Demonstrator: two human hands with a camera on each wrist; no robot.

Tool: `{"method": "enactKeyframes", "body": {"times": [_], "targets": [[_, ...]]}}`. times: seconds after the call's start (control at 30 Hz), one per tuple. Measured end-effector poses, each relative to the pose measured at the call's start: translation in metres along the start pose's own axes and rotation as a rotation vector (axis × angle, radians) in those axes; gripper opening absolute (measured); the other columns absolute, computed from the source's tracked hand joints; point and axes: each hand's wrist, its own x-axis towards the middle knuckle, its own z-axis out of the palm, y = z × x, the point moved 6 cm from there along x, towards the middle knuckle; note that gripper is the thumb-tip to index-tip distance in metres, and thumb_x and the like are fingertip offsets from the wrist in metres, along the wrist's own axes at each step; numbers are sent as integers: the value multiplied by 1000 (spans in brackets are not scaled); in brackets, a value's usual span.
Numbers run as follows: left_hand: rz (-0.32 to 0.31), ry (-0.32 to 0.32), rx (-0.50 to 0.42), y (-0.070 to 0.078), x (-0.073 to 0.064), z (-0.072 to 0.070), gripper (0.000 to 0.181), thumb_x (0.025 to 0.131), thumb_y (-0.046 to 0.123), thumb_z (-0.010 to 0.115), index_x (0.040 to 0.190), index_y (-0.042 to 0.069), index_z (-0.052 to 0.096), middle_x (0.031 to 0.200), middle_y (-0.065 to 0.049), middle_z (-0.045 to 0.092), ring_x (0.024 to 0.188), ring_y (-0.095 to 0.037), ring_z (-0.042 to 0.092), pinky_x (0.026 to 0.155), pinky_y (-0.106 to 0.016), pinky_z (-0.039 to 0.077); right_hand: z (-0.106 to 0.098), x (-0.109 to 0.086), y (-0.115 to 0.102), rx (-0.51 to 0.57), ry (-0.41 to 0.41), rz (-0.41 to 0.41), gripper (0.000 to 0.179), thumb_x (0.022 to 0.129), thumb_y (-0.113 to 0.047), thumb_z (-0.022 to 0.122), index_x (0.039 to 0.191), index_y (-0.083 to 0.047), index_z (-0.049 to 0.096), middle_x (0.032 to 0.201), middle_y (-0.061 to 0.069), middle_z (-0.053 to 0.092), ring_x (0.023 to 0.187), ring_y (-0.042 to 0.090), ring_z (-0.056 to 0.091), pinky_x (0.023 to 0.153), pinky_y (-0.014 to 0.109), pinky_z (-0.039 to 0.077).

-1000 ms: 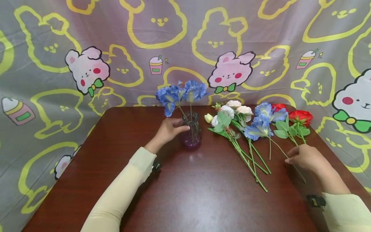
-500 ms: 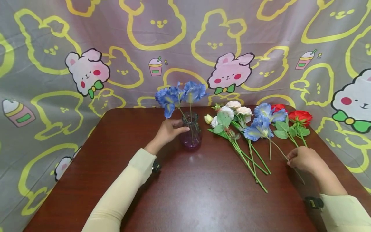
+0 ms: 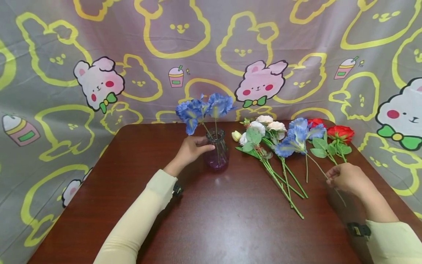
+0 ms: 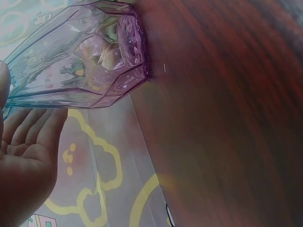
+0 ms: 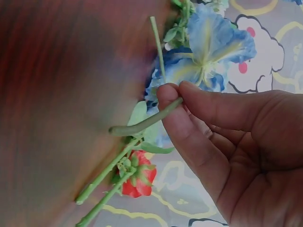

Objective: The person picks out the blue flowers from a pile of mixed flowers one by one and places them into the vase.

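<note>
My left hand grips the neck of a faceted glass vase, which stands upright on the table; its purple base shows in the left wrist view. Two blue irises stand in the vase and lean over its rim. On the right, my right hand pinches the thin stem of another blue iris between thumb and index finger. That iris's bloom is slightly raised over a second loose blue iris. In the right wrist view the green stem passes between the fingertips, its cut end pointing left.
White and cream flowers with long green stems lie right of the vase, beside a pale yellow bud. Red roses with leaves lie at the far right. A patterned curtain hangs behind the brown table.
My right hand has taken the iris stem in its fingertips and lifted it a little, and the bloom has shifted slightly up and left. My left hand and the vase have stayed put.
</note>
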Motion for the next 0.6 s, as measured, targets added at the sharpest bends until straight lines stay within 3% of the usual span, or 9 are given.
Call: {"method": "enactKeyframes", "body": {"times": [0.3, 0.6], "targets": [[-1, -2, -21, 1, -1, 0, 39, 83, 28, 80, 113, 4, 72, 112, -11, 69, 105, -23, 66, 88, -34, 53, -10, -2, -11, 3, 62, -30, 14, 84, -5, 67, 91, 7, 68, 76, 6, 68, 65, 17, 58, 55, 33, 46], [7, 1, -32, 3, -1, 1, 38, 83, 25, 79, 113, 3, 72, 112, -11, 69, 105, -22, 66, 88, -33, 53, -20, 2, -32, 51, 201, -43, 21, 85, -11, 72, 96, 6, 68, 79, 11, 71, 71, 21, 64, 56, 32, 46]]}}
